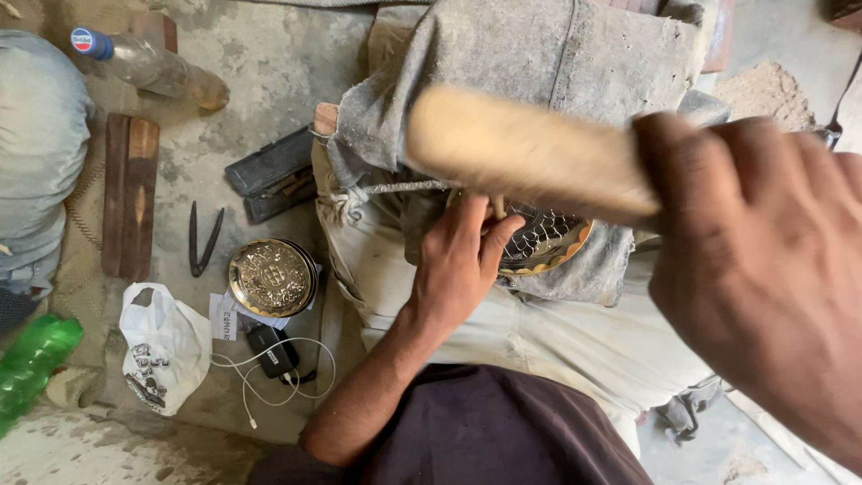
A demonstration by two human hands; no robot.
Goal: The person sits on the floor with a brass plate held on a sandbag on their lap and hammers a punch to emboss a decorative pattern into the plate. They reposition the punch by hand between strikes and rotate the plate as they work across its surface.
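A rough grey concrete floor (269, 81) is seen, stained and lit by flat daylight. Near its upper left corner a plastic bottle with a blue cap (148, 65) is laid on its side. A dark wooden block (128, 207) is set along the left side, with black pliers (204, 238) just beside it. An embossed brass plate (271, 277) is placed further in, a dark flat case (274, 175) above it. Toward the lower left a white plastic bag (166, 346) and a black charger with white cable (274, 355) are found. A green bottle (34, 359) is laid at the left edge, and a sand heap (768, 90) is seen at the upper right.
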